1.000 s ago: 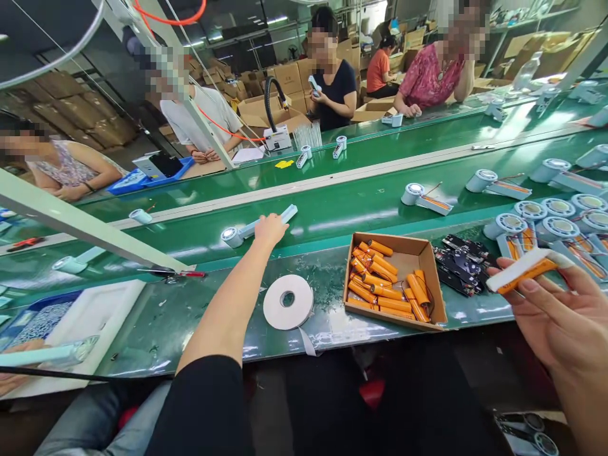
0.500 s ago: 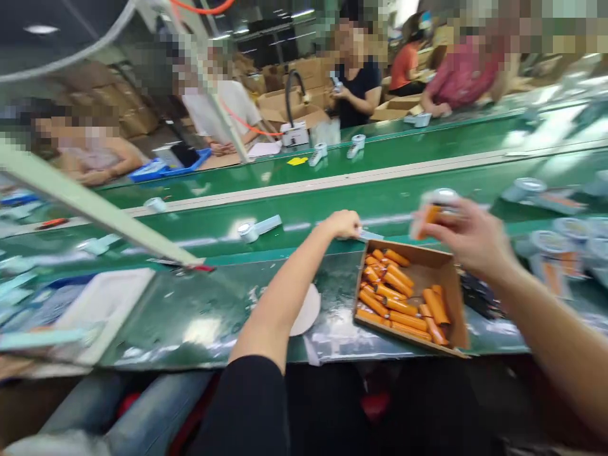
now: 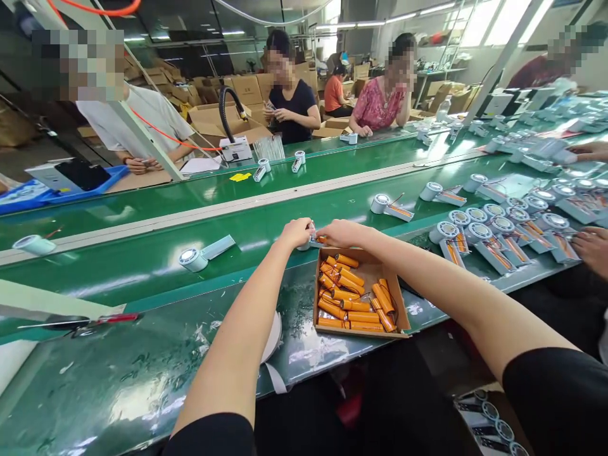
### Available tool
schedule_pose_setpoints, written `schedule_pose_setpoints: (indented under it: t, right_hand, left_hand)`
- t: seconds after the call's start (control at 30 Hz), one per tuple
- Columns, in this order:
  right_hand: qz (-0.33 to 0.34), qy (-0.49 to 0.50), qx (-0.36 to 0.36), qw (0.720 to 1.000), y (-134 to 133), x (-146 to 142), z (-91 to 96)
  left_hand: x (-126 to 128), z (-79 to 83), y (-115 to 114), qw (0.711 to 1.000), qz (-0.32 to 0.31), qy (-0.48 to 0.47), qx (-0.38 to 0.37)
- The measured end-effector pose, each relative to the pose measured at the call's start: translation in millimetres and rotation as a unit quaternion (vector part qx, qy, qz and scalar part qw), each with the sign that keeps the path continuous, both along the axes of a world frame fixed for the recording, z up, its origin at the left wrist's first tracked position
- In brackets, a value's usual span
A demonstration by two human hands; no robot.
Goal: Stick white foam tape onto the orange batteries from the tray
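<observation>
Just beyond the far edge of a cardboard box, both my hands meet over a small light-blue plastic housing (image 3: 304,244), mostly covered by fingers. My left hand (image 3: 297,233) is closed around its left side. From the right, my right hand (image 3: 346,234) pinches at the same piece, and a bit of orange shows at its fingertips. Below them, the open cardboard box (image 3: 403,322) holds several orange cylindrical batteries (image 3: 349,296) with thin wires. A light-blue housing with a round head and a flat handle (image 3: 192,259) lies on the green belt to the left.
Rows of round-headed housings (image 3: 479,233) with orange batteries crowd the right side, near another person's hand (image 3: 591,250). A white tape roll (image 3: 273,339) lies beside my left forearm. Red-handled tool (image 3: 116,318) and slanting post stand left. Co-workers sit across the belt (image 3: 266,235).
My right hand has come left from above the box's right end, where it held a round-headed piece with orange, to meet my left hand. The view has turned right.
</observation>
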State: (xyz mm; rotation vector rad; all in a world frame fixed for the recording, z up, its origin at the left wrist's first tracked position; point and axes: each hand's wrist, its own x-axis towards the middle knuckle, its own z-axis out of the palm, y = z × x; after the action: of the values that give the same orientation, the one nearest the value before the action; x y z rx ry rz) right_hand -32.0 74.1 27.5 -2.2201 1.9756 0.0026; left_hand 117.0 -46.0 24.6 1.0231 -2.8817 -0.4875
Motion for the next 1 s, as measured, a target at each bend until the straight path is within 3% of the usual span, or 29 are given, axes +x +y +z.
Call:
schedule_pose_setpoints:
  t: [0.13,0.23,0.3,0.4,0.5,0.57,0.63,0.73,0.8,0.87,0.93,1.0]
  right_hand:
    - [0.006,0.022,0.058,0.998,-16,10,7.0]
    - [0.006,0.023,0.064,0.998,-18,10,10.0]
    - [-0.017,0.02,0.041,0.999,-11,-1,7.8]
    - [-0.098,0.01,-0.008,0.995,3,-26,0.1]
    - [-0.174,-0.01,-0.05,0.983,14,-42,-1.5]
    - [-0.205,-0.018,-0.082,0.975,23,-39,6.5]
    - [-0.213,-0.036,-0.123,0.969,40,-23,21.1]
    - [-0.136,-0.188,-0.147,0.961,87,21,42.8]
    - [-0.059,-0.355,-0.084,0.929,127,58,47.4]
    - [-0.005,-0.483,0.022,0.875,163,92,41.0]
    - [0.023,-0.552,0.123,0.825,191,119,27.0]
    - [0.027,-0.557,0.19,0.808,207,136,11.6]
  left_hand:
    - [-8,3.7,8,0.999,0.017,0.035,0.002]
    - [26,5.3,29,0.997,0.027,0.079,-0.009]
    - [79,0.4,52,0.991,0.042,0.123,-0.025]
    - [188,-14.9,95,0.98,0.059,0.185,-0.041]
    - [283,-28.9,130,0.993,-0.005,0.095,-0.063]
    - [318,-34.1,142,0.996,-0.054,0.007,-0.077]
    - [326,-34.6,148,0.992,-0.07,-0.021,-0.107]
    - [303,-25.2,158,0.97,-0.035,0.077,-0.227]
    - [277,-15.4,170,0.93,-0.006,0.184,-0.318]
    - [254,-8.1,182,0.892,-0.003,0.269,-0.364]
    - [236,-5.8,189,0.877,-0.022,0.316,-0.361]
    - [222,-7.6,188,0.871,-0.045,0.357,-0.334]
